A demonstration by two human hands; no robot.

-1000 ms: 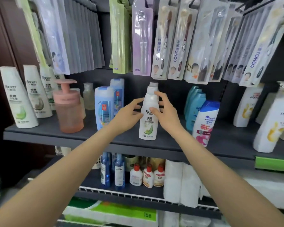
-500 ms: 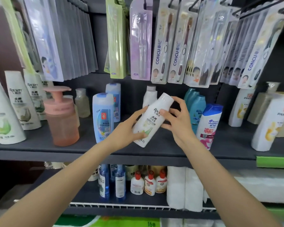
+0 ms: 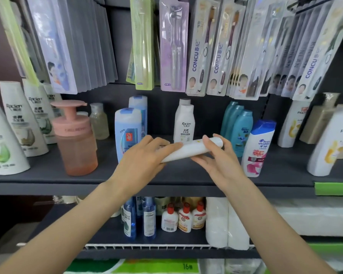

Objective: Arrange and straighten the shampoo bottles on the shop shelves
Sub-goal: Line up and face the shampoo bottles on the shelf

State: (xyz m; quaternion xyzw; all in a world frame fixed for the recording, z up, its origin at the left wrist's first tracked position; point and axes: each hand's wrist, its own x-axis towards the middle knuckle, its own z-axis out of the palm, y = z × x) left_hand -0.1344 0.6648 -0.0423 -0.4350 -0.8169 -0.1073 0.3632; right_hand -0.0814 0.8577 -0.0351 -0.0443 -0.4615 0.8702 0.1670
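Both hands hold a white shampoo bottle (image 3: 190,150) nearly level above the shelf (image 3: 48,175): left hand (image 3: 145,155) draped over its base, right hand (image 3: 216,157) cupping its cap end.

The dark shelf (image 3: 166,179) held a pink pump bottle (image 3: 74,139). White bottles (image 3: 18,123) stood left of it, a blue bottle (image 3: 128,133) just right.

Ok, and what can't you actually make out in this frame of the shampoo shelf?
Head view only:
- White bottle held sideways by both hands: its label faces away, and the left hand covers its base.
- Right hand: how its fingers lie under the bottle is hidden.
- Pantene bottles: cut by the right edge.
- Racien bottle at far left: cut by the left edge.
- Small bottles on the lower shelf: labels too small to read.
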